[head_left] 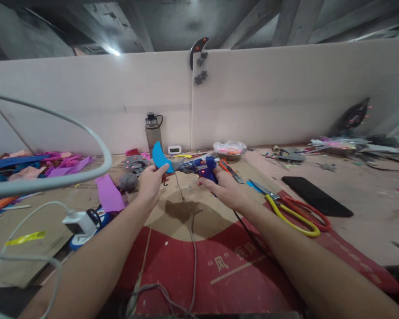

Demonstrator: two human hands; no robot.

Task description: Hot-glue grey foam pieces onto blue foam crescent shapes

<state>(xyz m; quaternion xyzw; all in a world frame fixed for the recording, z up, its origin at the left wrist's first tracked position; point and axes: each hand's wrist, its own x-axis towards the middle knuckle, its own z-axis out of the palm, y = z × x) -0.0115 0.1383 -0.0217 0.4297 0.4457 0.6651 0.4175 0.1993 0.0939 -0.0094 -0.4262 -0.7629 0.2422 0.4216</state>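
Note:
My left hand (154,179) pinches a blue felt-like crescent (160,156) by its lower end, above the board. In my right hand (223,184) is a blue hot glue gun (199,166), its nozzle pointing left at the crescent's lower tip. Whether nozzle and crescent touch, I cannot tell. Grey yarn (179,188) hangs from near that tip, and more yarn (194,248) trails down over the red and tan cardboard (173,266). The glue gun's black cord runs down under my right forearm.
Scissors (286,208) with red and yellow handles, a cutter knife (231,170) and a black phone (315,195) lie to the right. At left are a yarn ball (128,180), coloured scraps (63,164) and a plugged-in charger (80,221). A bottle (153,133) stands behind; a pale cable (96,137) loops close by.

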